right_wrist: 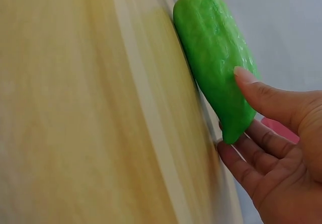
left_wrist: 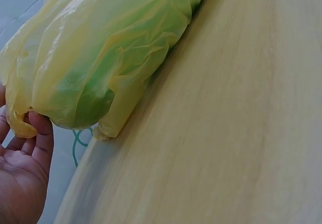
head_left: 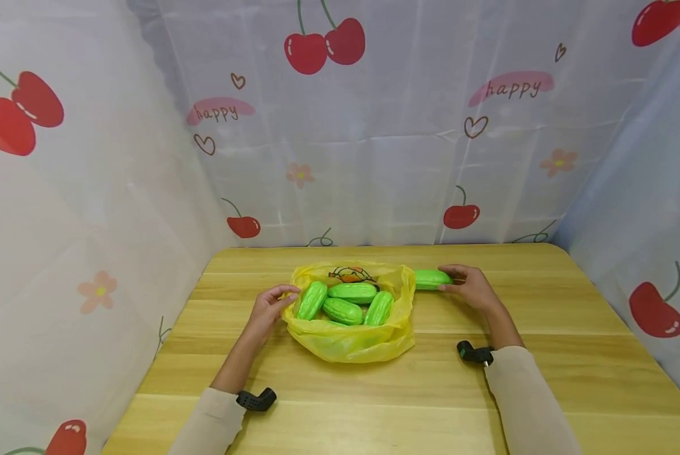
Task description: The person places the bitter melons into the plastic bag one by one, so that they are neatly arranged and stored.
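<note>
A yellow plastic bag (head_left: 351,344) stands with its mouth wide on the table, and several bright green bitter melons (head_left: 342,311) lie inside it. At the bag's left rim, my left hand (head_left: 268,309) pinches the plastic between thumb and fingers; the left wrist view shows the bunched bag edge (left_wrist: 22,126) in that grip. To the right of the bag, my right hand (head_left: 469,287) holds another bitter melon (head_left: 430,279) by its tapered end, thumb on one side and fingers underneath. The far end of this melon (right_wrist: 214,48) meets or passes behind the bag's right edge in the head view.
The wooden table (head_left: 340,417) extends on all sides of the bag. A curtain (head_left: 374,139) printed with cherries hangs right behind the table's back edge and along both sides. Black wrist cameras (head_left: 256,399) sit on both forearms.
</note>
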